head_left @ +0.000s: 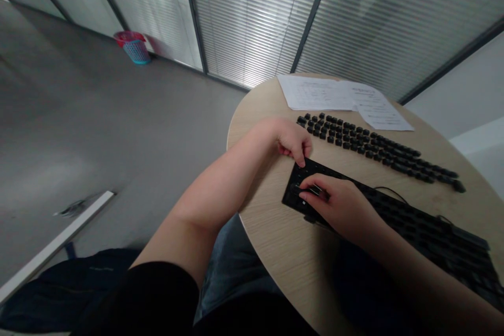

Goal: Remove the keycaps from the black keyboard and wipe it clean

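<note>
A black keyboard lies on a round wooden table and runs toward the lower right; several switches at its left end show without caps. My left hand is curled at the keyboard's far left corner, one digit pressing on its top edge. Over the left end, my right hand is closed in a pinch on a small dark tool with thin shiny metal, which looks like a keycap puller. Its tip is near the keys; fingers partly hide it. Beyond the keyboard, loose black keycaps lie in rows.
Printed papers lie at the table's far edge, before glass panels with blinds. A cable loops behind the keyboard. On the floor are a pink and blue basket, a white bar and a dark bag.
</note>
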`<state>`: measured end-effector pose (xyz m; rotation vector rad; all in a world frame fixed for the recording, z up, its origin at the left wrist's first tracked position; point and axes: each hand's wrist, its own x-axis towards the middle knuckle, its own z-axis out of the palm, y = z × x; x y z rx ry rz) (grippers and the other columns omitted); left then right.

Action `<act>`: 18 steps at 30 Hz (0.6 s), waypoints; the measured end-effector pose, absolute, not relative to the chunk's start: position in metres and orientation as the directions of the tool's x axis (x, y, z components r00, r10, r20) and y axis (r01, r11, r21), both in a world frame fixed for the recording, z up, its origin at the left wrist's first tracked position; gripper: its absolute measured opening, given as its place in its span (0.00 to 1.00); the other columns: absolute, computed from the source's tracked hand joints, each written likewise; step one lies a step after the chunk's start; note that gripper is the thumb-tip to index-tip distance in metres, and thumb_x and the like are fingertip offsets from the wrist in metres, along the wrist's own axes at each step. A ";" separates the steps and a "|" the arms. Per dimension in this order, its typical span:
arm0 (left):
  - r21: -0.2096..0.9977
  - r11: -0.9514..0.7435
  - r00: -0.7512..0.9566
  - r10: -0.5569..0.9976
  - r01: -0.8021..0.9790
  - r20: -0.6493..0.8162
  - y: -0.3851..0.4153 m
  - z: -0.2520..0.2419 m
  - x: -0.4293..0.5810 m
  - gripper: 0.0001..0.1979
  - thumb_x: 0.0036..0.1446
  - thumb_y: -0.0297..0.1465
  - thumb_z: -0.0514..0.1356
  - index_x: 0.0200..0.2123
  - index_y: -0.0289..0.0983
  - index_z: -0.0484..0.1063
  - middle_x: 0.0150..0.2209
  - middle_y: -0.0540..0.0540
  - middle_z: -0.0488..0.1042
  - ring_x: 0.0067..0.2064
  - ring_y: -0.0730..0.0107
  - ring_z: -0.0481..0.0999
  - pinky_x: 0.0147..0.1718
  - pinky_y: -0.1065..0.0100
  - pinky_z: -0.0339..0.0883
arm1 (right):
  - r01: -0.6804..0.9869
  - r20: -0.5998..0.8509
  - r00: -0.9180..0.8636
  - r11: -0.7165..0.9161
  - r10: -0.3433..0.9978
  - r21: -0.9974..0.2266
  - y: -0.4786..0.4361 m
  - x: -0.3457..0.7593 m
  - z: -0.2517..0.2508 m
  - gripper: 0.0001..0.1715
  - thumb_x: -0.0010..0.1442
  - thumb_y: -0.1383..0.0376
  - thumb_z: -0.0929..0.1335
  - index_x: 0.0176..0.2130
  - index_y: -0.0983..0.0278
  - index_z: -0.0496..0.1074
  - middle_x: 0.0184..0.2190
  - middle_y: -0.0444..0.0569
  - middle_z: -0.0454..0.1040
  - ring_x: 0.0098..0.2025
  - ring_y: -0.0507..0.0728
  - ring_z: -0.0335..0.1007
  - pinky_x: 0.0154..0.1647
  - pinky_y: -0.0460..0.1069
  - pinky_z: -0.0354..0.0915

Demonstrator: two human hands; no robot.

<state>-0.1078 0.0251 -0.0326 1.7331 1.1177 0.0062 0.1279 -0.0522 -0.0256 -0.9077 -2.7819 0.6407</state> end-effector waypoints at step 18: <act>0.712 -0.035 0.523 0.704 0.701 -0.480 0.019 -0.024 -0.102 0.12 0.49 0.34 0.70 0.38 0.39 0.77 0.22 0.55 0.64 0.27 0.70 0.64 0.31 0.65 0.59 | 0.462 0.132 -0.775 0.697 0.618 -0.549 -0.049 0.131 -0.031 0.10 0.63 0.65 0.72 0.42 0.58 0.84 0.38 0.47 0.86 0.34 0.57 0.78 0.38 0.52 0.70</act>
